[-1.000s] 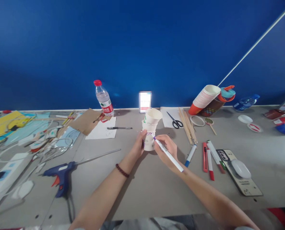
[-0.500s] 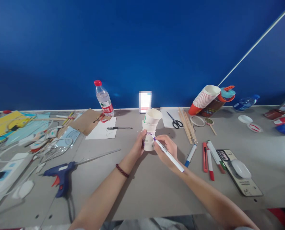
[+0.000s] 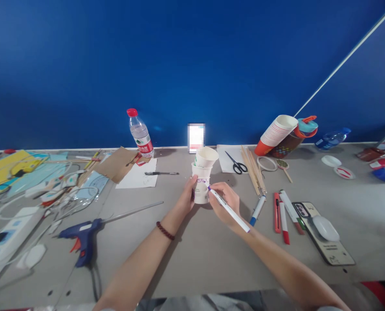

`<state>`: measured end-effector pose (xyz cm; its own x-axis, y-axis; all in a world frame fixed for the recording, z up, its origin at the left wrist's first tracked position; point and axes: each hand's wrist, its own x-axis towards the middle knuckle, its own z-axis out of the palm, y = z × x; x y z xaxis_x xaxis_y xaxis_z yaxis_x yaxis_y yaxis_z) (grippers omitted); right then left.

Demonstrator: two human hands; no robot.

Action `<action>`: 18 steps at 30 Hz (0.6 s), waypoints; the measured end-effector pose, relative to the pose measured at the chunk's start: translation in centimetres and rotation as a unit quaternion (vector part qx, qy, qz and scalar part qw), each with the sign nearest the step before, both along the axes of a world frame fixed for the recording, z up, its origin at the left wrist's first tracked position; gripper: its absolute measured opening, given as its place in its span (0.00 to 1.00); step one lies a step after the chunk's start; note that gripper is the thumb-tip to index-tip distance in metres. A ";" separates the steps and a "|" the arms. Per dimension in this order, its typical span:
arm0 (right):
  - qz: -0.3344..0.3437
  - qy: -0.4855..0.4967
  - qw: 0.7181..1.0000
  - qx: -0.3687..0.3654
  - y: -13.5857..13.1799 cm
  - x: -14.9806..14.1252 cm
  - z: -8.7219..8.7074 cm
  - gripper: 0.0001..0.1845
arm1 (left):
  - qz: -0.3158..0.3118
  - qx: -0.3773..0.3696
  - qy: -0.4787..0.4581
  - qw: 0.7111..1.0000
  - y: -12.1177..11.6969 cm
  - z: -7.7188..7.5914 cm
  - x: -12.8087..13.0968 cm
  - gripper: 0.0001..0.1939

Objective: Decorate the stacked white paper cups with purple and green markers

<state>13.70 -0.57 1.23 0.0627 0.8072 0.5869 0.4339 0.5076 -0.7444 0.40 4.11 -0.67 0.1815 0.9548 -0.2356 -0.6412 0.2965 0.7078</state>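
Stacked white paper cups (image 3: 201,194) stand at the middle of the table, the top one tilted to the right. My left hand (image 3: 188,194) is closed around their left side, thumb on the front. Between the fingers of my right hand (image 3: 226,201) is a white marker (image 3: 231,212) with a purple tip. That tip is at the right front of the lower cup, touching or very close to it. Purple curved marks (image 3: 202,181) run around the cup just above the tip.
To the left lie a blue glue gun (image 3: 85,235), a power strip (image 3: 9,237) and tangled cables. Behind stand a water bottle (image 3: 141,136) and a stack of cups (image 3: 276,134). Scissors (image 3: 236,164), wooden sticks (image 3: 254,170), a red cutter (image 3: 277,211) and a phone (image 3: 335,250) lie to the right.
The top cup has shifted very slightly to the left. The marker's rear end has swung a little to the right, with its tip still near the purple marks.
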 end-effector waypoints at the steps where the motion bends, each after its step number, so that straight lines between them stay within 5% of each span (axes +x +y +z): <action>1: 0.000 0.000 1.000 0.001 0.0 0.0 0.0 0.06 | 0.001 -0.002 0.000 1.000 0.0 0.0 0.0 0.26; 18: -0.016 0.017 1.000 0.001 0.0 -0.1 0.2 0.05 | -0.008 -0.005 -0.012 1.000 0.1 -0.1 -0.1 0.23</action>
